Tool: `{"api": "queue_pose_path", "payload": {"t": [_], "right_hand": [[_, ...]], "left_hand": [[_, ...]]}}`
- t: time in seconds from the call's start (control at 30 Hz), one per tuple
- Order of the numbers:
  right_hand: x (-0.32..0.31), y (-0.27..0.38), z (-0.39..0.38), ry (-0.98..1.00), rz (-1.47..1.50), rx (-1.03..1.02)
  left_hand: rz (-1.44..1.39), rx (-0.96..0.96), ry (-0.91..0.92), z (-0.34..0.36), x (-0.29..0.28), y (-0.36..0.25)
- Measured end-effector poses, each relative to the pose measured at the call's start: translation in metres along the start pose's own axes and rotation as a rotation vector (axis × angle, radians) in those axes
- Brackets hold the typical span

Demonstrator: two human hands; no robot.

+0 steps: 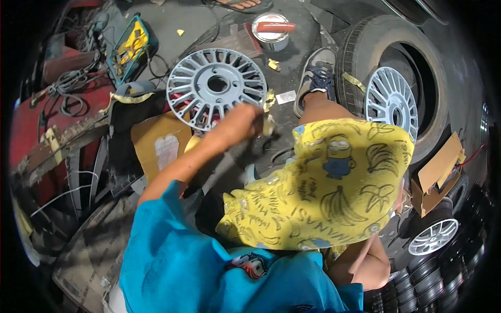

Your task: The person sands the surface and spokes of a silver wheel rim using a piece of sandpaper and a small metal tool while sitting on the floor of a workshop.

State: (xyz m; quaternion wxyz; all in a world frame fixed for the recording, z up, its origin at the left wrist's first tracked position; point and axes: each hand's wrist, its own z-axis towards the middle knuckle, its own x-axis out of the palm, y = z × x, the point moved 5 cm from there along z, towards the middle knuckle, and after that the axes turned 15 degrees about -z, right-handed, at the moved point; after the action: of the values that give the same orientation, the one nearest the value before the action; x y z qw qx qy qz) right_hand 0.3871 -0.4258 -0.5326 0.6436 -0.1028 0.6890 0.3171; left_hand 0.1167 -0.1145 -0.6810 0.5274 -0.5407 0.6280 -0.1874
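Observation:
My left hand (244,122) is at the near right edge of a grey multi-spoke wheel face (194,83). Its fingers look curled and are partly in shadow. A small pale yellow bit (268,127), blurred, shows right beside the fingertips; whether they hold it is unclear. The wheel face lies flat, with round bolt holes about its open centre. My right arm (368,263) bends at the lower right, its hand hidden behind my yellow shorts (334,193). A second grey wheel face (390,99) leans by the large tyre (360,57) to the right.
A tin (271,43) with a reddish-brown bar across its lid stands beyond the wheel. A green tray (125,68) holds yellow scraps at the far left. Cardboard (151,135), cables (70,86) and a red panel (39,122) lie left. A silver rim (433,236) and an open carton (438,161) are right.

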Motion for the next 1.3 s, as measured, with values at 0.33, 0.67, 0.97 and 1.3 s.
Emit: {"api": "queue_pose_path", "payload": {"t": [0.33, 0.67, 0.97, 1.3], "right_hand": [[0.001, 0.004, -0.026, -0.009, 0.145, 0.010], [-0.007, 0.009, -0.033, -0.086, 0.010, -0.103], [-0.045, -0.046, -0.082, -0.105, 0.091, 0.197], [-0.253, -0.143, -0.157, -0.647, 0.065, 0.549]], "left_hand": [[0.324, -0.500, 0.480, -0.139, 0.157, 0.144], [0.030, -0.345, 0.365, -0.121, 0.170, 0.226], [0.483, -0.482, 0.534, -0.088, 0.111, 0.196], [0.718, -0.386, 0.493, -0.043, 0.019, 0.168]]}}
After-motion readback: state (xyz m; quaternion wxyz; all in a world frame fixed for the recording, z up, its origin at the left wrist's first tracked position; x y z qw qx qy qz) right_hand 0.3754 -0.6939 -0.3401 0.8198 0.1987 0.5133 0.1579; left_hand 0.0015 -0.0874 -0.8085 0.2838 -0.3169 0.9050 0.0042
